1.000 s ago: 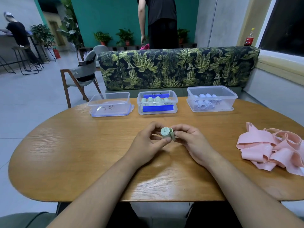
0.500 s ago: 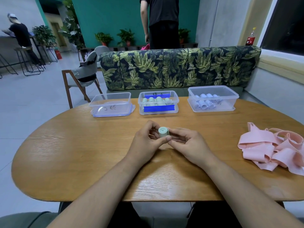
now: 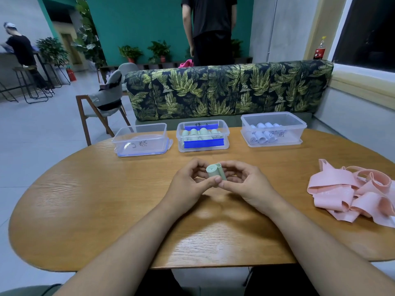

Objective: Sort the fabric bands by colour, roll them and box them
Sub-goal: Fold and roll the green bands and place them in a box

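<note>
Both hands hold a rolled pale green band [image 3: 214,171] just above the middle of the wooden table [image 3: 106,210]. My left hand [image 3: 192,184] pinches its left end between thumb and fingers, and my right hand [image 3: 245,184] pinches the right side, where a short loose flap still sticks out. At the far edge stand three clear boxes: an empty left box [image 3: 141,139], a middle box [image 3: 202,135] with several green rolls, and a right box [image 3: 273,129] with several pale blue rolls. A heap of loose pink bands [image 3: 352,193] lies at the right.
A leaf-patterned sofa back [image 3: 228,90] runs behind the boxes, and a person in black [image 3: 211,28] stands behind it. A wooden chair [image 3: 102,103] stands at the far left, off the table. Bare wood surrounds my hands.
The green roll has turned in my fingers, so its spiral end and loose flap now show. Both hands have stayed in the same spot over the table.
</note>
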`<action>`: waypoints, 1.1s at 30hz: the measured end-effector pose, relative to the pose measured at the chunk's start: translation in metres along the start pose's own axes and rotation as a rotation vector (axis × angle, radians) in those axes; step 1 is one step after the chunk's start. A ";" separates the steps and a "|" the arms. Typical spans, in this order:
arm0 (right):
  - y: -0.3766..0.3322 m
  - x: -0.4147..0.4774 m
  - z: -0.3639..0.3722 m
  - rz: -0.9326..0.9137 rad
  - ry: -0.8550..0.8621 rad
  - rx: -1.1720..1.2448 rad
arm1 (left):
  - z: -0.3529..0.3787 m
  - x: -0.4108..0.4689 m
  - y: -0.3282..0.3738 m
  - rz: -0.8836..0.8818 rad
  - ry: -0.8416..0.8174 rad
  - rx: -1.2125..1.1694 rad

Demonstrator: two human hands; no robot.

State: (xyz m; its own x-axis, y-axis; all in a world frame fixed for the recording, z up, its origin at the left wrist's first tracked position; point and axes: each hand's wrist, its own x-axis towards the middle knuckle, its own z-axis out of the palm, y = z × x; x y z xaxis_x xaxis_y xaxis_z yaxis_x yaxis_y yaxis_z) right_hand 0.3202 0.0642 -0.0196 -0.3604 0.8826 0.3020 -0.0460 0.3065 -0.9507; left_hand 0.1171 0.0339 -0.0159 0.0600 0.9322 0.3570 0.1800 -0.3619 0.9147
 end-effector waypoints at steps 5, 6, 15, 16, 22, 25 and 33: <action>-0.007 0.019 -0.010 0.059 -0.033 -0.008 | -0.004 0.022 0.003 0.006 -0.078 -0.012; -0.009 0.025 -0.012 0.072 -0.029 -0.001 | -0.006 0.029 0.003 0.005 -0.094 -0.022; -0.029 0.118 -0.033 0.182 0.107 -0.088 | -0.042 0.110 -0.018 0.159 0.056 0.367; -0.033 0.133 -0.036 0.205 0.129 -0.143 | -0.050 0.122 -0.026 0.217 0.092 0.501; -0.042 0.225 -0.046 0.334 0.175 -0.531 | -0.075 0.167 -0.071 0.336 0.169 0.871; -0.037 0.260 -0.040 0.440 0.106 -0.757 | -0.076 0.167 -0.091 0.349 0.168 0.896; -0.030 0.308 -0.007 0.704 -0.170 -1.317 | -0.075 0.165 -0.107 0.318 0.132 0.851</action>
State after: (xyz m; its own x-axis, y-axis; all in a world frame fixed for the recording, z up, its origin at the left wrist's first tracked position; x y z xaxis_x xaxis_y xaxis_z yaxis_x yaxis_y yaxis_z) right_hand 0.2171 0.3289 0.1021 -0.0564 0.9593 -0.2766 0.9919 0.0224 -0.1247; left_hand 0.0341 0.2255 -0.0409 0.1275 0.7623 0.6345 0.8398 -0.4234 0.3398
